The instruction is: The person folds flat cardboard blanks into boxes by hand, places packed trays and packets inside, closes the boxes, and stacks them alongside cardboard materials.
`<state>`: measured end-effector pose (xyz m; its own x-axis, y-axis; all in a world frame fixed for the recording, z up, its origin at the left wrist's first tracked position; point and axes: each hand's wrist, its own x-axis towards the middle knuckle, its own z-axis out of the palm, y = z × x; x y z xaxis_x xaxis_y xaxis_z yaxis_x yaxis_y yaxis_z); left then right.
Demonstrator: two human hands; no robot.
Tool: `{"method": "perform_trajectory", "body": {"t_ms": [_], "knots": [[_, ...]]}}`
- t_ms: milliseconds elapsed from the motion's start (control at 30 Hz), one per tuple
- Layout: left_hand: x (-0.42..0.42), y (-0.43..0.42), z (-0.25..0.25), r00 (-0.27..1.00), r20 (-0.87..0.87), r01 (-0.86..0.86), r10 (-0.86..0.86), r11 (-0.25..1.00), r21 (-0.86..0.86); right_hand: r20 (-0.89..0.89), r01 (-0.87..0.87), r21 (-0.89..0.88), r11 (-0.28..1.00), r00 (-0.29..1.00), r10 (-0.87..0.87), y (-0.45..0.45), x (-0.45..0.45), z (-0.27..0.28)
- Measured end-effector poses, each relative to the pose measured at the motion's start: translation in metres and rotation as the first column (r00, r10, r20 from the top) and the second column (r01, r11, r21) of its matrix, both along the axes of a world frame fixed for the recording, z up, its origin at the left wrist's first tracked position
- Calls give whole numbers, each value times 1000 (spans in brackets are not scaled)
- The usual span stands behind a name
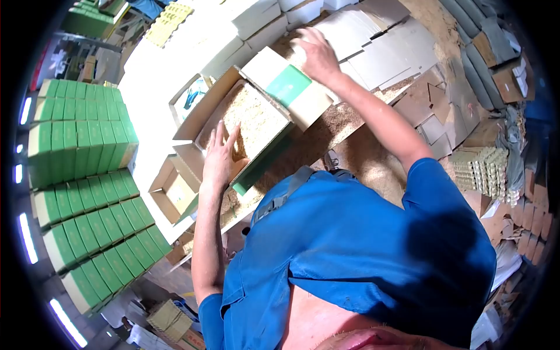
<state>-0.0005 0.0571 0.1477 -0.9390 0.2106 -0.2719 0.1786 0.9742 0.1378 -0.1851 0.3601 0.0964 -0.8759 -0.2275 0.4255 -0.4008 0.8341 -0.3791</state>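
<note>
An open cardboard box (185,127) with a green side stands tilted in view before me, filled with pale, crumbly shavings (248,111). My left hand (219,157) rests at its near left part, fingers spread over the shavings. Up and to the right, my right hand (318,58) is beyond a closed white box with a green band (289,86). Motion smears its fingers, and whether they hold anything is unclear. A smaller open cardboard box (178,188) sits left of my left forearm. Behind the filled box is another open box (189,96) with something blue and white inside.
Stacked green boxes (87,140) line the left side. White boxes (256,26) stand at the back, near a yellow egg tray (169,23). Flattened cardboard (385,52) lies to the right, with loose shavings around it. Stacked egg trays (484,172) are farther right.
</note>
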Motion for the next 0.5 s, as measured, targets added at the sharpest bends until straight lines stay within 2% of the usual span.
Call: {"method": "perform_trajectory", "body": {"t_ms": [33, 67, 100, 167, 233, 267, 333, 433, 500], "knots": [[-3, 1, 0, 1000, 8, -13, 13, 1000, -10, 205, 86, 127, 988, 972, -111, 21, -15, -24], [-5, 2, 3, 1000, 11, -7, 7, 1000, -23, 269, 129, 331, 935, 936, -225, 43, -42, -78], [-7, 5, 7, 1000, 13, 0, 0, 1000, -31, 322, 117, 297, 948, 922, -215, 65, -51, -102], [-9, 8, 14, 997, 70, -38, 37, 999, 10, 300, 124, 473, 873, 908, -292, 97, -73, -140], [-13, 13, 20, 996, 83, -27, 29, 999, -29, 378, 184, 450, 874, 847, -374, 111, -83, -150], [-15, 22, 26, 1000, 11, -8, 9, 999, -33, 384, 178, 474, 862, 839, -385, 116, -87, -152], [-22, 30, 26, 995, -85, 48, -50, 998, -32, 375, 137, 490, 861, 859, -349, 119, -94, -152], [-32, 36, 18, 999, -2, 53, -53, 999, -9, 334, 66, 535, 842, 899, -282, 126, -101, -153], [-39, 32, 17, 998, 51, 22, -23, 999, 25, 219, -41, 500, 865, 972, -80, 138, -107, -172]]}}
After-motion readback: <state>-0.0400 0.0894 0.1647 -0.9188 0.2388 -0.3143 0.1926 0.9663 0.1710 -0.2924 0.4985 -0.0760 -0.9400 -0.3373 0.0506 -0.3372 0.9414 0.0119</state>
